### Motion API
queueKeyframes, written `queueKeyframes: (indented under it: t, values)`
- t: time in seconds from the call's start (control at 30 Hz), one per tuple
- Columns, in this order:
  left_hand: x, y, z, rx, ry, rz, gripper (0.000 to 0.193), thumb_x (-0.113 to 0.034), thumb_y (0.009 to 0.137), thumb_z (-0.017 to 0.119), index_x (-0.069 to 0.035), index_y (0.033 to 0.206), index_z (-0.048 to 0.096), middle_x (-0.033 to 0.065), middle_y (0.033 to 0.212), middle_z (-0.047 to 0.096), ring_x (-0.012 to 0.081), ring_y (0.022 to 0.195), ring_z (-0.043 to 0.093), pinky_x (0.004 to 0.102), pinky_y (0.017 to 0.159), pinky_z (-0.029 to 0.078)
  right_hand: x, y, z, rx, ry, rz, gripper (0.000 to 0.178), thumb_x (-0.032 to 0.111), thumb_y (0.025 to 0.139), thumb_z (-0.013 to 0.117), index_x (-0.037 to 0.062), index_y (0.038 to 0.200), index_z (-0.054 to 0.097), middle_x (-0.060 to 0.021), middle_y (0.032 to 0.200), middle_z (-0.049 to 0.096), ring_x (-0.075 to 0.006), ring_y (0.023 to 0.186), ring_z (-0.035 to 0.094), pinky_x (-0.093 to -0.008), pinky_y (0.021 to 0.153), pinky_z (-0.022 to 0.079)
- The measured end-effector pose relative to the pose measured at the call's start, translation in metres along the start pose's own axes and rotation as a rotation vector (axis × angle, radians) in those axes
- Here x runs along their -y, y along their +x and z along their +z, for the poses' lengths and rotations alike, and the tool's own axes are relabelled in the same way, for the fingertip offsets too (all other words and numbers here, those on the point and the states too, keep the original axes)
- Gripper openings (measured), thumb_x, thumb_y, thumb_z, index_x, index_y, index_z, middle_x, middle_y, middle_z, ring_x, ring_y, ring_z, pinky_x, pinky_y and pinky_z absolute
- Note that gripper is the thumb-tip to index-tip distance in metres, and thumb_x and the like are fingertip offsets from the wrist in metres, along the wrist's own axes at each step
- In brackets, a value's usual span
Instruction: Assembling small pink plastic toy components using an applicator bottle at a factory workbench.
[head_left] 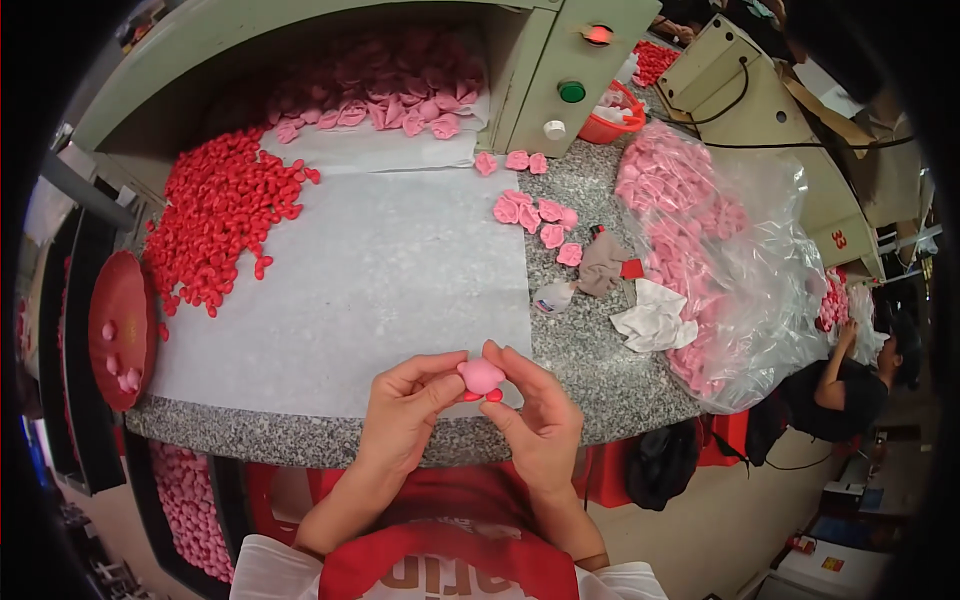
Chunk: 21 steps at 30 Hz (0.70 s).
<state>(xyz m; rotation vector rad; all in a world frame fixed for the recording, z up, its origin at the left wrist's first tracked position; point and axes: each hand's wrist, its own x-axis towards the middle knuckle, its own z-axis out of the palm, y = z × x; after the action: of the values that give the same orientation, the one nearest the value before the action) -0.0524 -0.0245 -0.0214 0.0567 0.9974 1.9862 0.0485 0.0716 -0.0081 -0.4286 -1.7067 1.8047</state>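
Note:
A small round pink toy figure [481,376] with two red feet is held above the front edge of the worktop. The fingertips of my left hand [405,412] grip it from the left, closed on its side. My right hand [541,418] pinches its other side, thumb by a red foot and index finger raised near the top. Beyond the hands lies white sheet paper [390,270]. On its left a big heap of small red plastic pieces [215,205] is spread. Crumpled-looking soft pink pieces [515,208] lie in a loose cluster near the paper's right edge.
A pale green machine [560,60] stands behind, pink pieces piled in its opening. Rightward are a small bottle [553,298], a white cloth [655,316] and a clear bag [760,270] of pink pieces. A red tray [122,330] sits left. Another person [850,385] works far right.

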Motion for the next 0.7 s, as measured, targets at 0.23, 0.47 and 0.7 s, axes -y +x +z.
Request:
queueKeyframes:
  t: [0.23,0.47,0.7]
  values:
    - [-0.018,-0.019,-0.011,-0.078,0.059,0.219,0.017,0.003,0.077,0.055,0.003,0.094,0.059,0.0103,0.093,0.059,0.0154,0.086,0.056,0.0272,0.077,0.047,-0.003,0.005,0.051,-0.087,0.339,0.114,0.040,-0.010,0.076,0.050,-0.0070,0.115,0.042,-0.0215,0.119,0.045,-0.0265,0.109,0.046,-0.0339,0.092,0.038]
    - [-0.030,-0.039,-0.018,-0.004,0.071,0.392,0.015,0.003,0.077,0.055,0.002,0.092,0.060,0.0065,0.091,0.058,0.0133,0.087,0.055,0.0249,0.078,0.044,0.001,0.005,0.077,0.026,0.384,-0.083,0.041,-0.004,0.078,0.048,-0.0061,0.118,0.039,-0.0228,0.117,0.046,-0.0288,0.111,0.044,-0.0383,0.091,0.038]
    - [-0.040,-0.063,-0.067,-0.170,0.017,0.365,0.014,0.002,0.076,0.057,0.003,0.090,0.061,0.0069,0.087,0.059,0.0138,0.084,0.056,0.0252,0.076,0.045,0.030,0.005,0.116,0.252,-0.022,0.264,0.032,0.007,0.078,0.056,-0.0066,0.107,0.052,-0.0163,0.104,0.055,-0.0189,0.092,0.052,-0.0285,0.082,0.041]
